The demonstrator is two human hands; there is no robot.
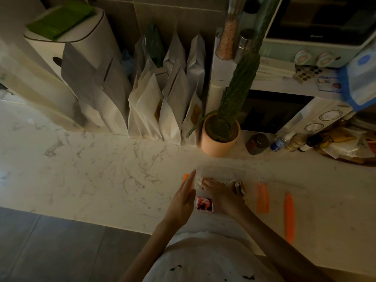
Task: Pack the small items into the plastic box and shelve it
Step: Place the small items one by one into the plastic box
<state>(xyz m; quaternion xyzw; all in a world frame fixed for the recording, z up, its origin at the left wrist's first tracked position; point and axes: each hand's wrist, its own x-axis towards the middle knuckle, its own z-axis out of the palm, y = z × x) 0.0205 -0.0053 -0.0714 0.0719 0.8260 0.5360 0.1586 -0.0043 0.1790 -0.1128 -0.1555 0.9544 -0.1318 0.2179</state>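
Observation:
A clear plastic box (221, 172) with orange side clips stands on the marble counter near its front edge. Inside it lie small packets, among them a red and white sachet (204, 203). My right hand (220, 195) rests palm down inside the box on the packets; whether it grips one I cannot tell. My left hand (184, 197) lies flat along the box's left wall, fingers straight and pointing away from me, beside the left orange clip (186, 177). To the right of the box lies its clear lid (299, 216) with two orange clips.
A cactus in a peach pot (220, 137) stands just behind the box. White paper pouches (162, 110) line the wall. Small bottles and jars (257, 143) sit at the right before a microwave (284, 112). A white bin (81, 47) stands back left.

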